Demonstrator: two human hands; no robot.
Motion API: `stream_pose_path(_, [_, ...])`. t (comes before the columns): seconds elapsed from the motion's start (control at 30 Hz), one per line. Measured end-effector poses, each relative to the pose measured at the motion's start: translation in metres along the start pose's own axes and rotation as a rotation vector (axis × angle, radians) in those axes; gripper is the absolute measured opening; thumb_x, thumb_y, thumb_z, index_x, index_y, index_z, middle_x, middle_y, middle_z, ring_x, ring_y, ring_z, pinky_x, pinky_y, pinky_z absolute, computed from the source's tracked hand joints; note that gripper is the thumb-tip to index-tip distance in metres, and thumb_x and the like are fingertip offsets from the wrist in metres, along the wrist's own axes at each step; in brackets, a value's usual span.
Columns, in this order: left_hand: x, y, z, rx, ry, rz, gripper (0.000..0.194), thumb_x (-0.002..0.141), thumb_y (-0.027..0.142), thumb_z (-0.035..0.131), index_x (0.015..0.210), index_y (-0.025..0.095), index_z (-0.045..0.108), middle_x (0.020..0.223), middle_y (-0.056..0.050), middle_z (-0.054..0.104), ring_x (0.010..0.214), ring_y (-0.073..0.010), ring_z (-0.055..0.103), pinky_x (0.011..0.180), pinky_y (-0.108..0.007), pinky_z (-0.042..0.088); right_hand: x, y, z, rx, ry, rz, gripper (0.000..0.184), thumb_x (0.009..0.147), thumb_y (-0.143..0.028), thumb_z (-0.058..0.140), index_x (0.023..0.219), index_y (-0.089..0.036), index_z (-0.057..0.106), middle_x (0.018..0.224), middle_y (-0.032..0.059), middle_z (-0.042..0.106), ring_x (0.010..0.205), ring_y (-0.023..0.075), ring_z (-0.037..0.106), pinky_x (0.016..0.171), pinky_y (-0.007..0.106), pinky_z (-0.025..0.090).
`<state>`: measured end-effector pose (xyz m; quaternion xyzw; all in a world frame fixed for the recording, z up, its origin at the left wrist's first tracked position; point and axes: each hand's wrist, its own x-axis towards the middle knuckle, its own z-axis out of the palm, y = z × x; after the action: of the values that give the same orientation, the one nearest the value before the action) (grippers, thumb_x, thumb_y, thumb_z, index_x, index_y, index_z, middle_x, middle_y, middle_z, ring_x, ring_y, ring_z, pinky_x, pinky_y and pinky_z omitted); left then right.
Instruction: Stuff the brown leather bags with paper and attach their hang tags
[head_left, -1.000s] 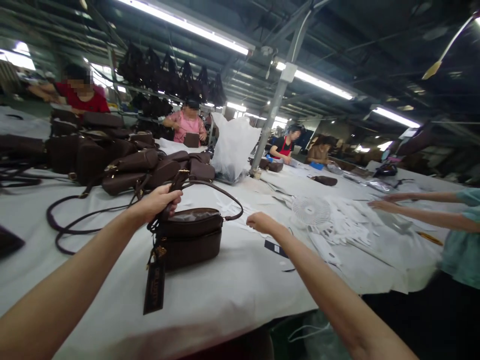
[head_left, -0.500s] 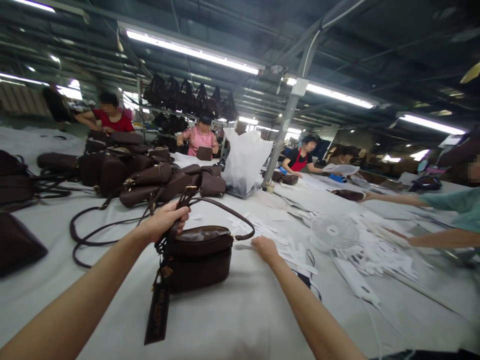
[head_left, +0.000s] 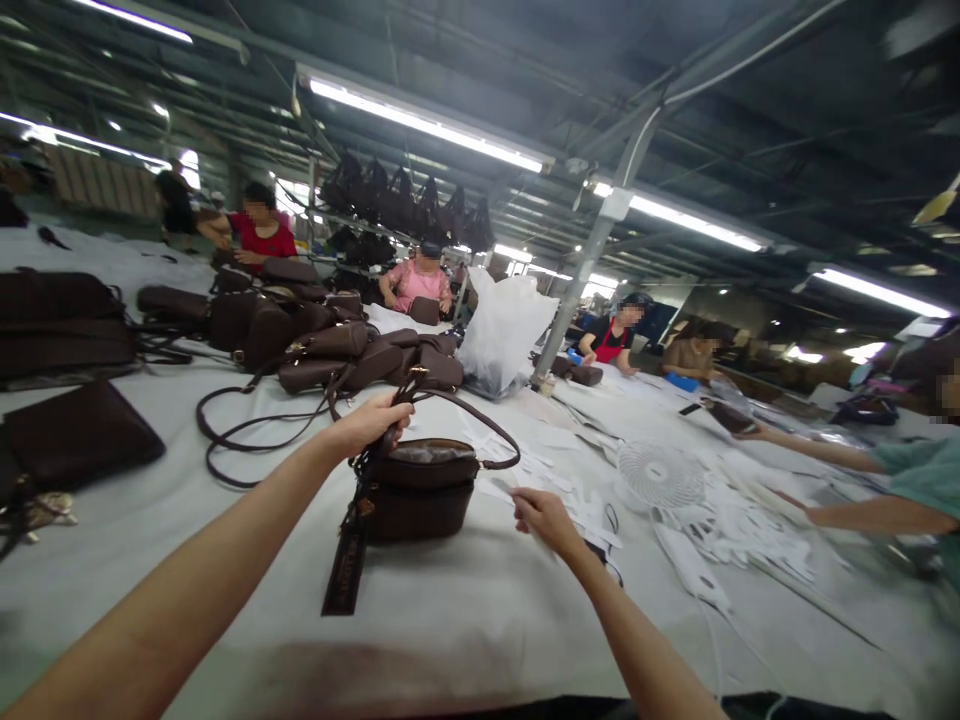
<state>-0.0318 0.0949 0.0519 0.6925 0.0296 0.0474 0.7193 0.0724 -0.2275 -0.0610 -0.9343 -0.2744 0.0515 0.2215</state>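
Note:
A dark brown handbag [head_left: 420, 500] stands upright on the white table in front of me, its top open with pale, crinkled filling showing. My left hand [head_left: 377, 420] is closed round its strap, above the bag's left end. A dark hang tag [head_left: 345, 570] with lettering and a small charm dangle from that end. The rest of the strap [head_left: 480, 420] arches over to the bag's right end. My right hand [head_left: 544, 515], fingers pinched, is to the right of the bag and apart from it. It holds what looks like a thin white paper strip [head_left: 501, 487].
A pile of brown bags [head_left: 337, 355] lies behind on the left, near a white plastic bag [head_left: 506, 330] by a metal post [head_left: 581, 285]. To the right are a white fan [head_left: 660, 475] and scattered paper strips [head_left: 765, 540]. A co-worker's arm [head_left: 825, 450] reaches in holding a brown bag.
The view has swung left, bringing more bags into sight there. My right hand has lifted slightly, with the strip in its fingers. My left hand keeps its grip on the strap.

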Motion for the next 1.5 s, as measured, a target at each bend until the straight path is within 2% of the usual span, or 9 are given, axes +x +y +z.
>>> stream_pose_path(0.13, [0.002, -0.002, 0.001, -0.004, -0.022, 0.022, 0.021, 0.074, 0.031, 0.062, 0.078, 0.019, 0.045, 0.055, 0.008, 0.043, 0.039, -0.0058, 0.041, 0.038, -0.019, 0.036, -0.034, -0.051, -0.008, 0.877, -0.058, 0.033, 0.037, 0.080, -0.049, 0.061, 0.091, -0.014, 0.066, 0.071, 0.0008, 0.059, 0.057, 0.0139, 0.062, 0.054, 0.026, 0.052])
stream_pose_path(0.23, [0.003, -0.003, 0.001, -0.016, -0.032, 0.036, 0.024, 0.073, 0.034, 0.063, 0.078, 0.019, 0.044, 0.055, 0.009, 0.043, 0.040, -0.0055, 0.041, 0.041, -0.019, 0.039, -0.048, -0.087, -0.018, 1.147, -0.089, 0.062, 0.041, 0.066, -0.044, 0.077, 0.093, -0.014, 0.068, 0.070, -0.0009, 0.057, 0.055, 0.0115, 0.059, 0.049, 0.023, 0.051])
stream_pose_path(0.37, [0.001, -0.006, 0.000, 0.015, -0.041, 0.063, 0.024, 0.071, 0.035, 0.061, 0.077, 0.019, 0.043, 0.056, 0.009, 0.044, 0.041, -0.0059, 0.042, 0.041, -0.019, 0.038, -0.040, -0.125, -0.030, 1.193, -0.027, 0.039, 0.037, 0.060, -0.042, 0.081, 0.082, -0.014, 0.070, 0.067, -0.0011, 0.057, 0.052, 0.0103, 0.057, 0.042, 0.020, 0.049])
stream_pose_path(0.63, [0.002, -0.011, 0.001, 0.111, 0.001, 0.151, 0.015, 0.071, 0.032, 0.050, 0.073, 0.019, 0.044, 0.056, 0.007, 0.045, 0.043, -0.0078, 0.041, 0.043, -0.021, 0.033, 0.003, -0.183, -0.024, 1.089, 0.217, -0.027, 0.054, 0.061, -0.051, 0.076, 0.096, -0.010, 0.073, 0.054, 0.0017, 0.062, 0.048, 0.0125, 0.055, 0.038, 0.019, 0.040])
stream_pose_path(0.83, [0.006, -0.016, -0.002, 0.151, 0.051, 0.224, 0.014, 0.071, 0.031, 0.049, 0.069, 0.018, 0.045, 0.055, 0.006, 0.044, 0.047, -0.0089, 0.041, 0.045, -0.021, 0.030, 0.024, -0.187, -0.004, 1.244, 0.275, 0.033, 0.052, 0.048, -0.040, 0.084, 0.089, -0.013, 0.068, 0.077, 0.0046, 0.070, 0.070, 0.0202, 0.069, 0.051, 0.023, 0.053])
stream_pose_path(1.0, [0.004, -0.014, -0.001, 0.200, 0.082, 0.299, 0.012, 0.075, 0.030, 0.047, 0.072, 0.018, 0.045, 0.057, 0.005, 0.044, 0.050, -0.0105, 0.040, 0.049, -0.023, 0.031, 0.036, -0.190, 0.009, 1.308, 0.322, 0.104, 0.045, 0.044, -0.033, 0.085, 0.074, -0.015, 0.057, 0.067, 0.0005, 0.065, 0.069, 0.0213, 0.069, 0.056, 0.026, 0.056])
stream_pose_path(1.13, [-0.004, -0.008, 0.007, 0.319, 0.062, 0.405, 0.009, 0.077, 0.022, 0.048, 0.081, 0.017, 0.054, 0.067, 0.001, 0.055, 0.065, -0.0151, 0.051, 0.062, -0.026, 0.040, 0.045, -0.199, 0.015, 1.253, 0.330, 0.112, 0.036, 0.049, -0.033, 0.079, 0.071, -0.015, 0.057, 0.061, 0.0005, 0.062, 0.061, 0.0187, 0.065, 0.041, 0.020, 0.042])
stream_pose_path(1.27, [-0.011, -0.008, 0.012, 0.701, 0.033, 0.470, 0.038, 0.081, 0.019, 0.047, 0.118, 0.017, 0.056, 0.099, -0.012, 0.067, 0.092, -0.0261, 0.061, 0.080, -0.034, 0.043, 0.046, -0.204, 0.017, 1.231, 0.312, -0.015, 0.022, 0.056, -0.025, 0.069, 0.075, -0.015, 0.062, 0.068, 0.0006, 0.065, 0.056, 0.0114, 0.055, 0.040, 0.017, 0.030])
stream_pose_path(1.5, [-0.006, -0.009, 0.021, 0.946, 0.108, 0.416, 0.066, 0.073, 0.013, 0.055, 0.138, 0.018, 0.043, 0.092, -0.014, 0.070, 0.087, -0.0298, 0.064, 0.074, -0.033, 0.044, 0.040, -0.207, 0.014, 1.436, 0.159, 0.002, 0.030, 0.059, -0.037, 0.074, 0.078, -0.017, 0.063, 0.069, -0.0012, 0.063, 0.055, 0.0102, 0.050, 0.039, 0.018, 0.020])
